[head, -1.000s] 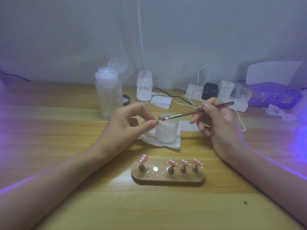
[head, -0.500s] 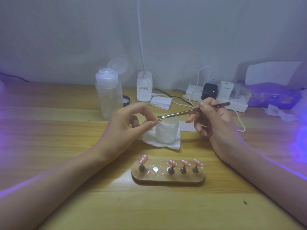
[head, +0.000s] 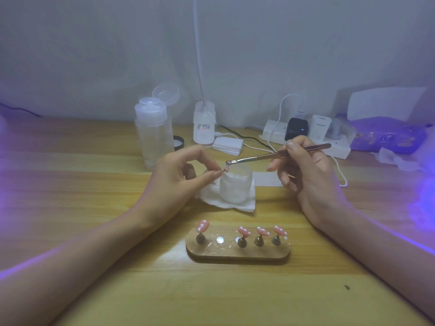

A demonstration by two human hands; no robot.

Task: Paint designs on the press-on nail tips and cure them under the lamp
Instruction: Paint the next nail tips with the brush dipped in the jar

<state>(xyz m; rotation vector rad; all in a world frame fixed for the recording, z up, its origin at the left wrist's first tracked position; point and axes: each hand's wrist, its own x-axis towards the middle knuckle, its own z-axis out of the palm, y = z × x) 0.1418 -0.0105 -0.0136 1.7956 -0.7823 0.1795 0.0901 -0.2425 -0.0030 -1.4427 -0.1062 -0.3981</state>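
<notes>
My left hand pinches a small nail tip between thumb and forefinger, above a frosted jar. My right hand grips a thin brush; its bristle end hovers just above the pinched tip. In front of me lies a wooden holder with several pink nail tips dotted white on small metal stands. One spot on the holder shows only a bare round magnet.
The jar sits on a white tissue. A clear pump bottle with open lid stands at the back left, a white lamp base behind centre, a power strip with chargers and cables at back right. Purple light glows at far right.
The brush tip has lifted slightly off the pinched nail tip and moved a little up and right. My left hand has stayed in place.
</notes>
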